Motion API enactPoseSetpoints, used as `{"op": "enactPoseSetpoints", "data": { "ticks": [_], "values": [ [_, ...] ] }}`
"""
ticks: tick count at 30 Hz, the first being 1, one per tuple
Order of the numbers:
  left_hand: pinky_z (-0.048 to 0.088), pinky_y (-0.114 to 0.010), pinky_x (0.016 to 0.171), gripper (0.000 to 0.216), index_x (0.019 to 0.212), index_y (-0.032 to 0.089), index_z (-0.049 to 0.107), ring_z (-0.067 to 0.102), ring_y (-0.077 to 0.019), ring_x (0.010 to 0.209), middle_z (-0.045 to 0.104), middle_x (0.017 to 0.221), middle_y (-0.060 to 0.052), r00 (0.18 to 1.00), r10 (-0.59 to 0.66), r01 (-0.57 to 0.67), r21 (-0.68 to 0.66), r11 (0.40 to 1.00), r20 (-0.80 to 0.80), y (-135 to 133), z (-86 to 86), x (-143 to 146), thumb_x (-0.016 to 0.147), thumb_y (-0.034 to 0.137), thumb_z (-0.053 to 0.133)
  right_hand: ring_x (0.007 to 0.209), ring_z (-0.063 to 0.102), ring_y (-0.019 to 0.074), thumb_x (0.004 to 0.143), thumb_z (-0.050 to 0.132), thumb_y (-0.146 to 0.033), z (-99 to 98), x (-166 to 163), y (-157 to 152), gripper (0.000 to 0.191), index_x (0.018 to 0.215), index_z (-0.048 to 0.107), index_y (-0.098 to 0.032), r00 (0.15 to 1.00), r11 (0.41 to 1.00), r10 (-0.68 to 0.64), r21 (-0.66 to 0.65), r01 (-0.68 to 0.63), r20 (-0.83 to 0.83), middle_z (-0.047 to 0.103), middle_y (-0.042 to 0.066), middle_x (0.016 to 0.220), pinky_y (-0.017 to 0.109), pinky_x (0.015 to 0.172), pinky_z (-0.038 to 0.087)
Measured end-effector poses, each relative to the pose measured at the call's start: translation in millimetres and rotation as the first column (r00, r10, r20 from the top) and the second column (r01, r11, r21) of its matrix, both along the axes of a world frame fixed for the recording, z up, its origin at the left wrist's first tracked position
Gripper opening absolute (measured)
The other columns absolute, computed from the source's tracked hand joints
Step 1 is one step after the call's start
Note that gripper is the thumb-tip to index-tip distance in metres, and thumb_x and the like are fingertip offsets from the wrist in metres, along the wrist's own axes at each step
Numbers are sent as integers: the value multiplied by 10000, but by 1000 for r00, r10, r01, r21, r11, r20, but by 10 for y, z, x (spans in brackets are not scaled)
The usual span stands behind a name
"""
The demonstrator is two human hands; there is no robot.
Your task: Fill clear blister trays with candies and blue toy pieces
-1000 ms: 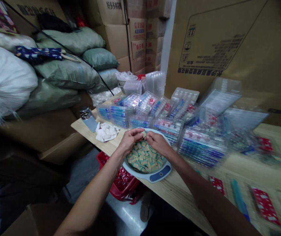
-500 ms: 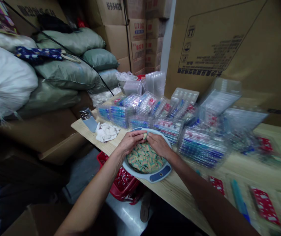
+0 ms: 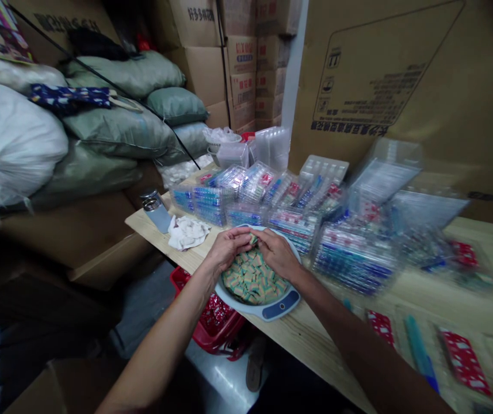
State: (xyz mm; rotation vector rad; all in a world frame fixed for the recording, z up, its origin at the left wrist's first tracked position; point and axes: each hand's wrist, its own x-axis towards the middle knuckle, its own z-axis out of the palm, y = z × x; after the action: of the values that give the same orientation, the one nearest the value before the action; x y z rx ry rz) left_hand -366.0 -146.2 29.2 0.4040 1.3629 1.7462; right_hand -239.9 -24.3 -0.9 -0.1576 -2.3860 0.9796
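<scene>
A pale blue bowl (image 3: 267,310) sits at the near edge of a wooden table (image 3: 315,339), filled with several small green-and-tan packets (image 3: 252,279). Over its far rim, my left hand (image 3: 228,247) and my right hand (image 3: 277,251) meet fingertip to fingertip. Both pinch one small packet (image 3: 252,238) between them, fingers closed around it. My forearms reach in from the bottom of the view.
Stacks of clear blister packs (image 3: 350,259) with blue and red contents crowd the table behind the bowl. A crumpled white cloth (image 3: 187,231) and a metal cylinder (image 3: 155,210) lie at the left corner. A red basket (image 3: 211,322) sits below the table edge. Sacks (image 3: 117,126) and cardboard boxes (image 3: 401,75) surround the area.
Both hands have stayed over the bowl's far rim, only shifting their fingers slightly on the small packet. Nothing else has moved.
</scene>
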Motion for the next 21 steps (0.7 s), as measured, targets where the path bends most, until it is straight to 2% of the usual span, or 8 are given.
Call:
{"op": "enactPoseSetpoints", "data": {
  "ticks": [6, 9, 12, 16, 21],
  "values": [
    [604, -217, 720, 281, 972, 103, 752, 722, -140, 721, 741, 844, -68, 1000, 18, -18, -33, 999, 13, 12, 6, 12, 710, 70, 848, 1083, 572, 244, 900, 431, -101, 15, -3, -82, 447, 1337, 505, -155, 996, 996, -87, 35, 87, -5, 622, 124, 1180, 362, 973, 450],
    [601, -202, 680, 226, 913, 93, 747, 717, -136, 697, 731, 820, -68, 1000, 13, -13, -36, 999, 13, 13, 18, 14, 712, 63, 845, 1038, 559, 283, 933, 483, -176, 70, 5, -180, 247, 1174, 525, -139, 987, 982, -132, 151, 117, 92, 624, 148, 1112, 387, 925, 446],
    [605, -201, 664, 223, 913, 92, 732, 706, -122, 659, 717, 795, -53, 999, -15, 17, -30, 999, 44, 3, 33, 4, 719, 53, 836, 986, 551, 302, 956, 488, -200, 110, 8, -242, 115, 1056, 509, -149, 958, 947, -233, 261, 185, 165, 622, 160, 1040, 387, 862, 430],
    [616, -220, 683, 225, 954, 98, 714, 725, -141, 677, 717, 784, -46, 995, -23, 26, -30, 999, 98, -6, 48, -13, 756, 14, 781, 945, 570, 286, 981, 462, -210, 105, 10, -230, 87, 1054, 479, -166, 936, 934, -312, 233, 270, 166, 627, 137, 968, 354, 815, 409],
    [607, -214, 724, 189, 916, 88, 717, 728, -145, 695, 720, 794, -63, 996, 13, -8, -51, 999, 93, -1, 20, -22, 758, -8, 759, 893, 601, 266, 979, 415, -176, 87, 10, -192, 89, 1054, 462, -172, 953, 954, -256, 199, 222, 162, 643, 123, 932, 323, 749, 389]
  ]
}}
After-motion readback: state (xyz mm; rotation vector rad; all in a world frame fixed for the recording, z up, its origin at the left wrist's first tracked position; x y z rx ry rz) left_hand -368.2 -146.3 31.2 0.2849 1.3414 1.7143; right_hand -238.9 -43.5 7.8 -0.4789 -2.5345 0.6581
